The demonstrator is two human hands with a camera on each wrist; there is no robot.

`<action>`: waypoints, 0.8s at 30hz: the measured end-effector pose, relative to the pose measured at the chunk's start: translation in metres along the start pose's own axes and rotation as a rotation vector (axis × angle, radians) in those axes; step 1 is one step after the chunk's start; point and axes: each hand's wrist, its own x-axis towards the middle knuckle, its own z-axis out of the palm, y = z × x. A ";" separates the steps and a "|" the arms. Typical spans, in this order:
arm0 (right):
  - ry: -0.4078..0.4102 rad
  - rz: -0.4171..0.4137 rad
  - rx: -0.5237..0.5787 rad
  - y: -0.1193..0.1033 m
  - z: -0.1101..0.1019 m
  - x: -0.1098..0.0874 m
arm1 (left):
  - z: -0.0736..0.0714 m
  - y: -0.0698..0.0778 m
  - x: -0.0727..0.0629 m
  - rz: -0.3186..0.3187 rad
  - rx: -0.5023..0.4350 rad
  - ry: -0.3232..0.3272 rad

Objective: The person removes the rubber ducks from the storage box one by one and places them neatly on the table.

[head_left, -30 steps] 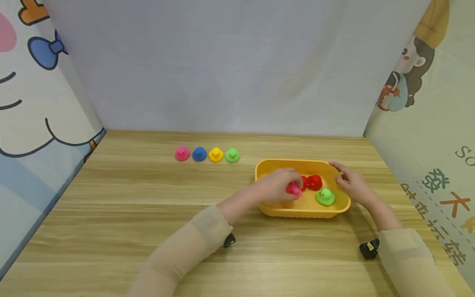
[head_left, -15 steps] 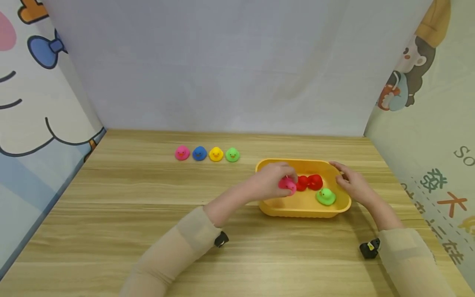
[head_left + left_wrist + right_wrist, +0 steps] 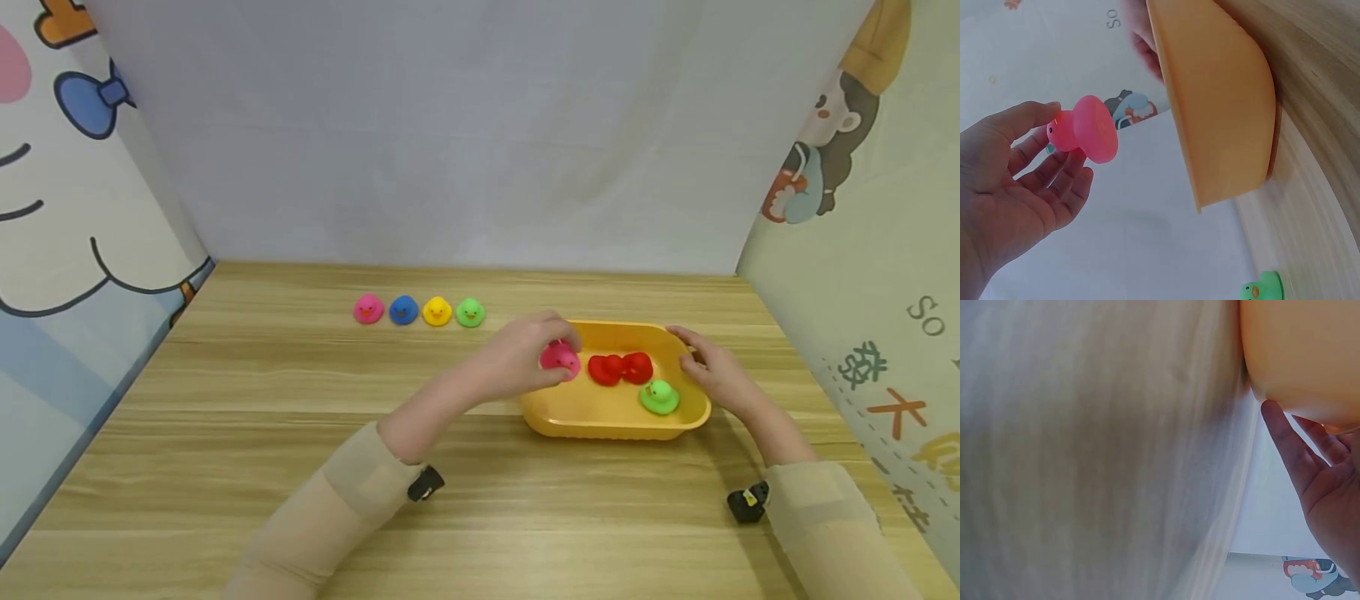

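Observation:
My left hand point(image 3: 525, 354) pinches a pink rubber duck point(image 3: 561, 360) between thumb and fingers, above the left end of a yellow plastic basin point(image 3: 585, 429). In the left wrist view the pink duck point(image 3: 1094, 130) is tilted with its base facing the basin's outer wall point(image 3: 1222, 106). My right hand point(image 3: 716, 371) holds the basin's right rim, and the right wrist view has its fingers point(image 3: 1288, 440) against the outer wall. Inside the basin lie red rubber ducks point(image 3: 637, 367), touching each other, and a green duck point(image 3: 659, 397).
Left of the basin, at the back of the wooden table point(image 3: 262, 375), stands a row of ducks: pink point(image 3: 368, 309), blue point(image 3: 403, 310), yellow point(image 3: 437, 312) and green point(image 3: 470, 312). A pale curtain point(image 3: 465, 142) hangs behind the table, with printed cloths at both sides.
My left hand has lifted the pink duck from beside the red ducks and moved it leftward to the basin's left end. The right hand stays at the rim.

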 end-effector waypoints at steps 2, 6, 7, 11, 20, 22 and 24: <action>0.000 0.003 0.003 0.000 0.000 0.000 | -0.003 -0.001 -0.003 0.001 0.002 0.017; -0.004 0.009 0.004 0.000 0.000 -0.001 | -0.007 -0.003 -0.008 0.013 0.002 0.057; -0.004 0.009 0.003 -0.001 0.000 -0.001 | -0.007 -0.004 -0.009 0.012 0.000 0.066; -0.001 0.007 -0.003 -0.003 0.000 -0.003 | -0.011 -0.006 -0.015 0.008 -0.020 0.105; -0.005 0.012 -0.018 -0.003 -0.001 -0.002 | -0.020 -0.015 -0.027 0.032 -0.068 0.224; -0.011 0.016 -0.015 -0.003 -0.001 -0.002 | -0.021 -0.018 -0.030 0.033 -0.074 0.246; -0.012 0.018 -0.014 -0.003 -0.001 -0.002 | -0.022 -0.022 -0.032 0.038 -0.080 0.269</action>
